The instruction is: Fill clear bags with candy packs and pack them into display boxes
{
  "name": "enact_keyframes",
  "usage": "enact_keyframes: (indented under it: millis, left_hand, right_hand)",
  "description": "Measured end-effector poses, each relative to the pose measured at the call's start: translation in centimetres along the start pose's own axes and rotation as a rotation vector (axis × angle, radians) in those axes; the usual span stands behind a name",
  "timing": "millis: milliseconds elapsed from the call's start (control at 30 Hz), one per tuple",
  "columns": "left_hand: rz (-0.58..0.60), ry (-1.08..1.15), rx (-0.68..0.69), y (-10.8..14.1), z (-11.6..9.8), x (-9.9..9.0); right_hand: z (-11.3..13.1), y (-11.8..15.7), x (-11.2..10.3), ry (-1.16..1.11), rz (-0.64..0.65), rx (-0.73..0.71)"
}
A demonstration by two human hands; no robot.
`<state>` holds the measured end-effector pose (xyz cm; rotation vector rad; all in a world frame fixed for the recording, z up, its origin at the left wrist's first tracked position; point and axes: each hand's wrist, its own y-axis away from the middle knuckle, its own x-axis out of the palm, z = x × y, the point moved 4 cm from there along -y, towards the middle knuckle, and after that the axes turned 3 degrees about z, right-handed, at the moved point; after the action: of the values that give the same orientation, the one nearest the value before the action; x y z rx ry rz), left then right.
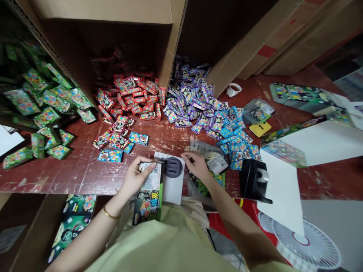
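My left hand [138,175] grips a black and green printed package [147,202] near the table's front edge, thumb on top over its pale label. Just right of it lies a white sheet [172,190] with a dark round piece [173,167] that has two slots. My right hand [195,164] is above the table beside the sheet, its fingers bent and thumb and forefinger close together; whether anything small is between them is hidden. Under and beside that hand are a clear plastic piece and a green package with a white label [217,163].
Piles of green [51,102], red [136,96], purple [193,98] and blue packets [235,132] spill from cardboard boxes [172,45]. At the right are a black tape dispenser [252,179], a cup [233,90], a yellow piece [260,129] and a fan [306,241].
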<state>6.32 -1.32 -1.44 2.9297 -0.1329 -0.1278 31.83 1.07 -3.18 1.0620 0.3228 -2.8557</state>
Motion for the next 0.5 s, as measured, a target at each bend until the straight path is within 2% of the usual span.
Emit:
enact_keyframes:
  millis: [133,233,500]
  left_hand:
    - [0.093,0.048,-0.026,-0.6,-0.6,1.4]
    - [0.112,0.057,-0.077,-0.9,-0.7,2.0]
    - [0.109,0.031,-0.07,-1.2,-0.3,1.8]
  right_hand:
    - [-0.1,-2.2,1.7,-0.061,0.096,0.095]
    - [0.1,-3.4,2.8,-0.116,0.172,0.146]
    - [0.6,-3.0,3.5,-0.221,0.126,0.149]
